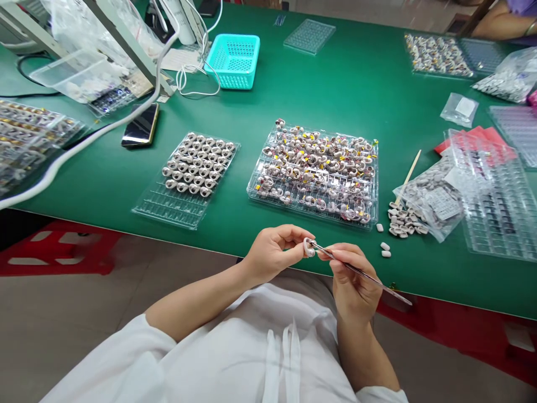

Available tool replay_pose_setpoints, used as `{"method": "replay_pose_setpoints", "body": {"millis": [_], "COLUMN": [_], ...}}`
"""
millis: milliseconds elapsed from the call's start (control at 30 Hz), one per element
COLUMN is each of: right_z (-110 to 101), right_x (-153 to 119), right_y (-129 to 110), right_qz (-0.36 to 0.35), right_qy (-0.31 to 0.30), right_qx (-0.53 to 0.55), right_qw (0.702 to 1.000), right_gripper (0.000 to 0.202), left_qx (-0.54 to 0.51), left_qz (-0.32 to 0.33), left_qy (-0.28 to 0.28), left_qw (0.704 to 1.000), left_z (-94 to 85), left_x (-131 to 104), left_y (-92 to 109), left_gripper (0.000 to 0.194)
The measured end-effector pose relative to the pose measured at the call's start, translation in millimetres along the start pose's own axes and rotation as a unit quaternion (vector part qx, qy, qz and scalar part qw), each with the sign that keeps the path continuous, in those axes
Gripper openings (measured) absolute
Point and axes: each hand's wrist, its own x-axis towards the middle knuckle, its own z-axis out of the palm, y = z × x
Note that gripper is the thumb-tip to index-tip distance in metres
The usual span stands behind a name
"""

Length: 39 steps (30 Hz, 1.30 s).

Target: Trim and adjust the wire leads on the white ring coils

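Observation:
Between thumb and fingers, my left hand (274,252) pinches a small whitish curved earbud-like shell (309,248) just past the table's front edge. My right hand (354,277) grips slim metal tweezers (369,275), their tips touching the shell's opening. Beyond my hands stands a clear tray (255,193) filled with similar shells bearing yellow and red bits. To its left, another clear tray (168,210) carries rows of grey-white shells, with bare slots at its near end. Right of the filled tray lies a pile of small beige caps (405,221), plus a few loose white pieces (385,246).
A turquoise basket (232,61) and a phone (141,126) sit farther back on the green table (218,112). A white cable (104,126) crosses the left side. Plastic bags (442,196) and stacked clear trays (499,207) lie right. Another person's arm (501,22) rests at far right.

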Motion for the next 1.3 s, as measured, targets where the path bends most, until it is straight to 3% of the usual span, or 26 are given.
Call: {"method": "replay_pose_setpoints", "body": {"millis": [233, 467, 800, 1300], "right_z": [-2.0, -8.3, -8.6, -9.4], "right_x": [-0.1, -0.6, -4.3, -2.7], "right_y": [3.0, -1.8, -0.3, 0.0], "right_qz": [0.004, -0.006, -0.032, -0.030], "right_qy": [-0.012, -0.054, -0.008, -0.036], "right_qx": [0.000, -0.006, -0.031, -0.059], "right_qw": [1.000, 0.999, 0.999, 0.997], "right_gripper": [0.019, 0.029, 0.030, 0.029], "left_qx": [-0.009, 0.005, 0.031, -0.046], "left_qz": [-0.010, -0.005, 0.012, -0.040], "left_qy": [-0.004, -0.012, -0.013, -0.013], "left_qw": [1.000, 1.000, 0.999, 0.998], "left_z": [0.0, -0.7, -1.7, 2.3], "left_x": [-0.6, -2.6, -3.5, -1.9], "left_y": [-0.4, -0.7, -1.3, 6.8], "left_gripper": [0.024, 0.026, 0.027, 0.027]}}
